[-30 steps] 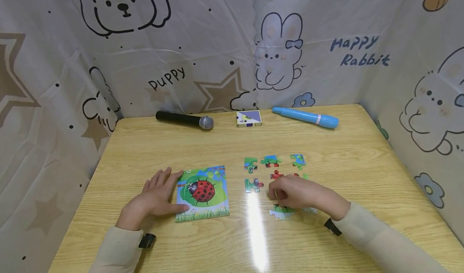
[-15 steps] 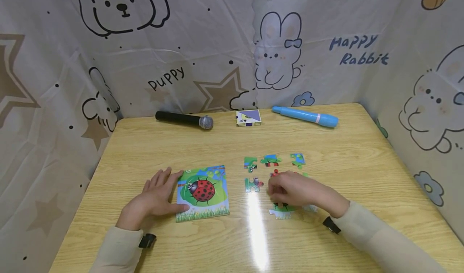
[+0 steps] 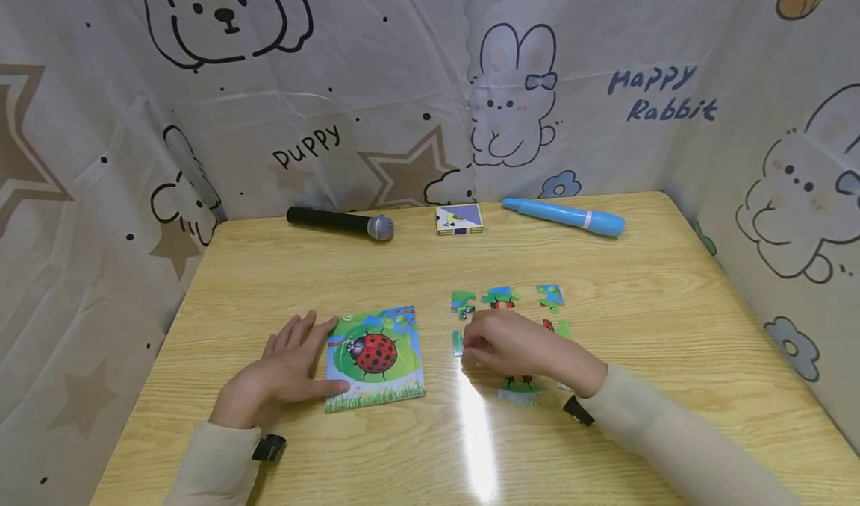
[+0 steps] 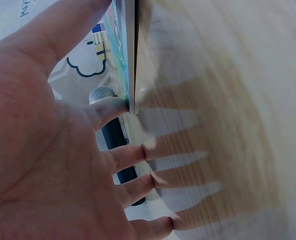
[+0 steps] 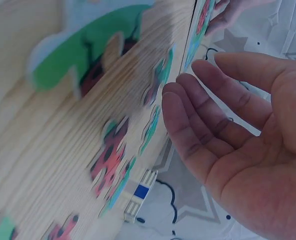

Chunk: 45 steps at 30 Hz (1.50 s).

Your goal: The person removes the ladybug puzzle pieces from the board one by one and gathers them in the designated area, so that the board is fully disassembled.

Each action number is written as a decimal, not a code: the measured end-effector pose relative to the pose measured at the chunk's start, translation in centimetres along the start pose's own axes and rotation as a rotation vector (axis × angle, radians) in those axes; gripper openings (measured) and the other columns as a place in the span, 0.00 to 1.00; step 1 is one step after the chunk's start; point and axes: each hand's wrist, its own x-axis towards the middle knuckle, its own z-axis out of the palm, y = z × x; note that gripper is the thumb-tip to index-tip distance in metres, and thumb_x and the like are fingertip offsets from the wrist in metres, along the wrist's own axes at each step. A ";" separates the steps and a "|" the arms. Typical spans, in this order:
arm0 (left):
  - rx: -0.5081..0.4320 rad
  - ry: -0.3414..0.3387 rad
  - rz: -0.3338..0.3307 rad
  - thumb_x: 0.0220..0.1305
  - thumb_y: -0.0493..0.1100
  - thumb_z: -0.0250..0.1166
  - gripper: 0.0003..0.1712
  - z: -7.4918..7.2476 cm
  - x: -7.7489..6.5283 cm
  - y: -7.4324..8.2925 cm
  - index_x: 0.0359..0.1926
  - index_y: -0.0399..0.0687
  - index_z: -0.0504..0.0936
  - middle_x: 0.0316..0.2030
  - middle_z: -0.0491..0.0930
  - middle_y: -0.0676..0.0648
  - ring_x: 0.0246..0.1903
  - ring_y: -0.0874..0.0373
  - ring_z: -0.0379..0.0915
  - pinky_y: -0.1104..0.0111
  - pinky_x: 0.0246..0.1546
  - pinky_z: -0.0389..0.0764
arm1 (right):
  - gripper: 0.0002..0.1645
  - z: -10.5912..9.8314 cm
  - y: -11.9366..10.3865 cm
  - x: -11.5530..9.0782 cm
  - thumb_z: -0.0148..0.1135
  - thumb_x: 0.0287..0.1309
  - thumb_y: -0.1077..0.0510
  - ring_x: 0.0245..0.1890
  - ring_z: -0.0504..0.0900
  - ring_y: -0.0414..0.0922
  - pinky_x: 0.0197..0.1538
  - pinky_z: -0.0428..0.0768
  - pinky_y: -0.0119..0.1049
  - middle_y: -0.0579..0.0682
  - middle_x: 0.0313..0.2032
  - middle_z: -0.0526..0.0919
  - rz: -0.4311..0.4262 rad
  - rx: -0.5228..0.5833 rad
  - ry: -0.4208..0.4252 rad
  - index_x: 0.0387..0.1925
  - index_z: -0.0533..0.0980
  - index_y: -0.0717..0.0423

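A square ladybug picture board (image 3: 376, 353) lies flat left of the middle. My left hand (image 3: 278, 372) spreads at its left side, the thumb on the lower left corner and the index fingertip at the upper left corner. To the right, several jigsaw pieces lie apart, among them a blue-green corner piece (image 3: 550, 295) and a lower piece (image 3: 520, 395). My right hand (image 3: 513, 345) hovers low over the left middle piece (image 3: 458, 343), hiding part of it. In the right wrist view its fingers bend loosely, thumb apart, with nothing between them; red spotted pieces (image 5: 110, 155) lie beyond.
Along the back of the wooden table (image 3: 403, 267) lie a black microphone (image 3: 329, 220), a small purple-and-yellow box (image 3: 460, 220) and a blue tube-shaped thing (image 3: 564, 216) with a pale band. A printed cloth (image 3: 403, 66) rises behind and at both sides.
My right hand has moved left, from over the middle pieces to the left middle piece. The left hand stays at the picture board.
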 end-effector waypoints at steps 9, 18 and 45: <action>0.027 -0.018 -0.001 0.45 0.78 0.77 0.77 0.0 0.0 -0.4 0.85 0.56 0.47 0.84 0.36 0.31 0.81 0.26 0.28 0.25 0.75 0.35 | 0.08 1.3 -1.8 2.6 0.67 0.70 0.58 0.45 0.85 0.44 0.51 0.86 0.36 0.48 0.43 0.88 -0.038 0.027 -0.007 0.44 0.87 0.56; 0.011 0.044 0.024 0.33 0.83 0.78 0.83 1.3 0.6 -1.7 0.85 0.59 0.48 0.84 0.36 0.32 0.82 0.28 0.26 0.24 0.74 0.32 | 0.17 3.5 -4.4 5.4 0.67 0.70 0.53 0.58 0.81 0.49 0.66 0.80 0.45 0.52 0.54 0.86 0.013 0.010 -0.004 0.55 0.86 0.57; 0.017 0.028 0.033 0.37 0.82 0.77 0.81 1.1 0.7 -1.6 0.84 0.57 0.47 0.84 0.36 0.32 0.82 0.28 0.25 0.23 0.73 0.33 | 0.19 8.4 -10.7 11.2 0.79 0.58 0.50 0.42 0.72 0.38 0.49 0.76 0.29 0.43 0.38 0.78 0.167 -0.033 -0.061 0.42 0.79 0.54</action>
